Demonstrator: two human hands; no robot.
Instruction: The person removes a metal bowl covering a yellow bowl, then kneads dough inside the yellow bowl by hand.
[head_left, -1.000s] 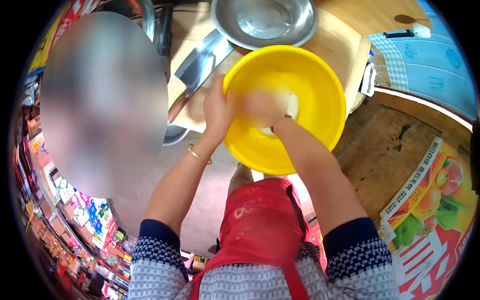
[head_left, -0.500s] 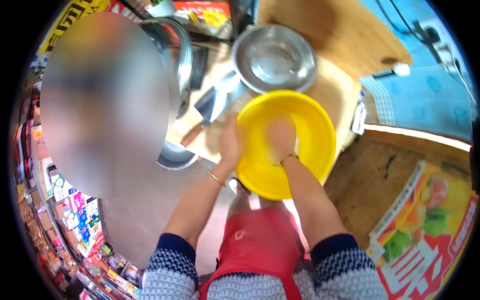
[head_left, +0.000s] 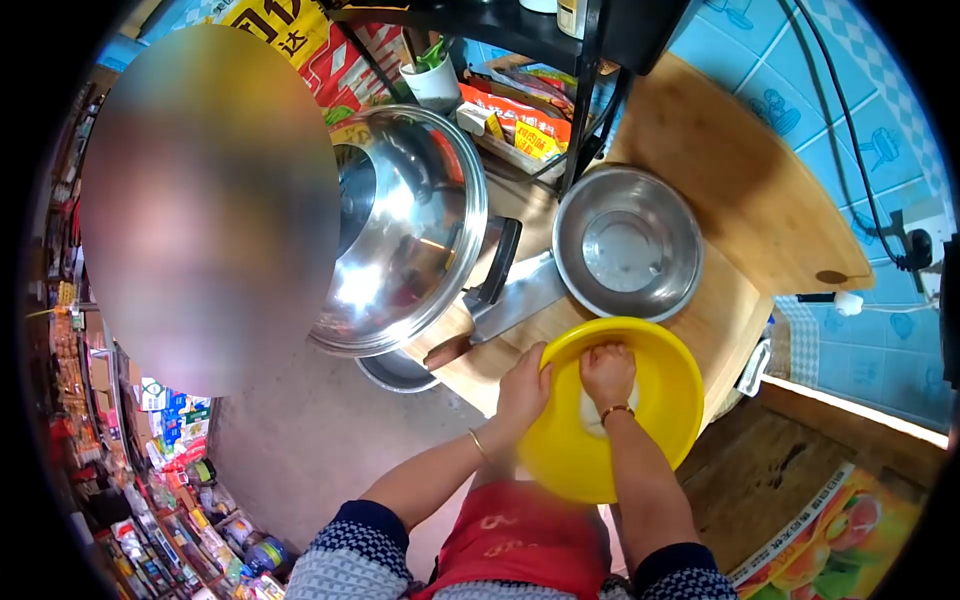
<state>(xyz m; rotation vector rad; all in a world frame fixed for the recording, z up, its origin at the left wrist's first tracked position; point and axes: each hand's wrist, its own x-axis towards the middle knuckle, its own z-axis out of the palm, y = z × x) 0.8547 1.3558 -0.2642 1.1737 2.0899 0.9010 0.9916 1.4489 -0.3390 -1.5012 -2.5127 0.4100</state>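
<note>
A yellow basin (head_left: 672,385) stands at the table's front edge, close to my apron. My left hand (head_left: 525,387) grips its left rim, thumb and fingers closed around the edge. Inside, my right hand (head_left: 608,375) is closed into a fist and pressed down on pale dough (head_left: 592,408). Most of the dough is hidden beneath that hand and wrist. Just behind the basin sits a steel bowl (head_left: 628,245) with a little residue in its bottom. A cleaver (head_left: 515,298) lies left of the bowl, its wooden handle pointing toward me.
A large steel lid (head_left: 410,240) rises at the left, beside a black handle (head_left: 502,262). Under it is a metal pot (head_left: 397,370). A black rack (head_left: 590,90) with seasoning packets (head_left: 515,120) stands behind. A blurred area covers the upper left. Packed shelves (head_left: 180,500) line the lower left.
The head view has shifted, so the basin and bowl appear lower and farther right, and more of the lid and rack shows. My left hand stays on the rim, my right inside the basin.
</note>
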